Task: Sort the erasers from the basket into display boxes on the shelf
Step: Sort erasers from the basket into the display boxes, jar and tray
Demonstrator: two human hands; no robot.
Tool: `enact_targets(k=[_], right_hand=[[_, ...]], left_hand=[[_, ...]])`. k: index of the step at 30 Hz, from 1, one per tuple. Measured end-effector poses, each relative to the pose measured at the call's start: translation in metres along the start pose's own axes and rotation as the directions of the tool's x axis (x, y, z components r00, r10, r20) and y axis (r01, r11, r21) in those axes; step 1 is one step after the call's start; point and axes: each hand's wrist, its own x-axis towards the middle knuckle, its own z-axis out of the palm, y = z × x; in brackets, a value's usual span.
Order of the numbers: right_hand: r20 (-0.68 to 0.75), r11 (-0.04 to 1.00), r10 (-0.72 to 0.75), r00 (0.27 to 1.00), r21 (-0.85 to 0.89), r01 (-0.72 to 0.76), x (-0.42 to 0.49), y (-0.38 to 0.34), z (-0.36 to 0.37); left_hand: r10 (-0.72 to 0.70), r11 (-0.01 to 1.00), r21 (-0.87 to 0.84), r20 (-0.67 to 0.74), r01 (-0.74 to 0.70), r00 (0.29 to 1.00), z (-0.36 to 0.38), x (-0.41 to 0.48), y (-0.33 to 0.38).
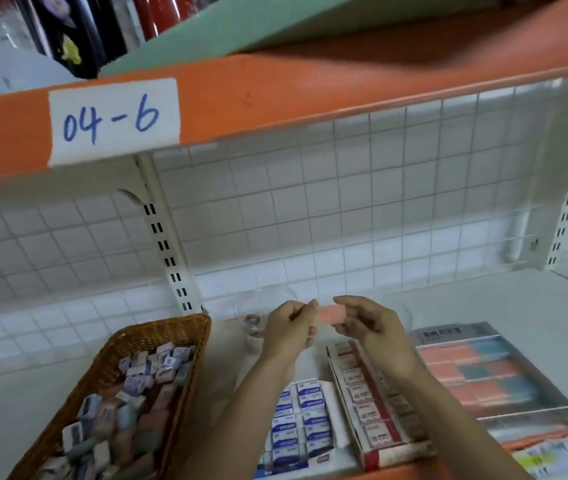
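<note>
- The white shelf point(466, 306) carries four containers.
- Wicker basket point(185, 327) at 7 o'clock.
- Blue-labelled box point(310, 417) at 6 o'clock.
- Red box point(376, 427) at 5 o'clock.
- Orange-and-teal tray point(483, 375) at 4 o'clock.

Both forearms reach forward side by side; left grip point(289, 329) and right grip point(370, 327) face each other, both pinching an eraser point(329, 314) between them.

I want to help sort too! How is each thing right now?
pink eraser: held up between both hands
left hand: pinches its left end
right hand: pinches its right end
basket: piled with loose erasers
red box: open, erasers in a row
pink-and-teal box: open, erasers in rows
</note>
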Motion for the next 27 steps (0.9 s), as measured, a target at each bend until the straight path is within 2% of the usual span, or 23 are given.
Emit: enact_targets(k=[2,6,9,12,14,17,20,22,24,27], right_hand=[[-0.061,0.999,0.042,0.997,-0.007,-0.043,-0.002,0.001,-0.019],[-0.069,0.966,0.074,0.995,-0.243,-0.089,-0.010,-0.008,-0.054],[-0.048,0.904,0.051,0.998,-0.423,-0.066,-0.017,-0.009,-0.078],[-0.071,0.806,-0.023,0.997,-0.591,-0.024,-0.020,-0.007,-0.103],[-0.069,0.765,-0.004,0.998,-0.643,-0.041,-0.023,-0.008,-0.121],[-0.051,0.703,0.058,0.997,-0.707,-0.077,-0.028,-0.010,-0.148],[-0.028,0.668,0.097,0.995,-0.739,-0.086,-0.036,-0.011,-0.167],[-0.036,0.672,0.116,0.993,-0.733,-0.105,-0.040,-0.009,-0.174],[-0.022,0.662,0.151,0.988,-0.740,-0.118,-0.043,-0.006,-0.178],[0.025,0.615,0.188,0.982,-0.782,-0.098,-0.046,0.000,-0.178]], left_hand=[[0.026,0.999,0.032,0.080,-0.029,0.996,0.017,-0.005,0.000],[0.044,0.999,0.005,0.136,-0.045,0.990,0.050,-0.013,-0.002],[0.029,0.999,0.026,0.169,-0.034,0.985,0.075,-0.020,-0.002],[0.087,0.981,0.150,0.226,-0.123,0.970,0.099,-0.026,-0.003],[0.170,0.920,0.296,0.285,-0.256,0.943,0.110,-0.029,-0.006],[0.259,0.732,0.487,0.447,-0.476,0.856,0.123,-0.035,-0.010],[0.226,0.507,0.606,0.593,-0.613,0.773,0.136,-0.039,-0.017],[0.155,0.407,0.658,0.634,-0.634,0.758,0.141,-0.040,-0.021],[0.135,0.383,0.678,0.630,-0.627,0.765,0.143,-0.036,-0.025],[0.148,0.402,0.674,0.619,-0.619,0.771,0.144,-0.033,-0.026]])
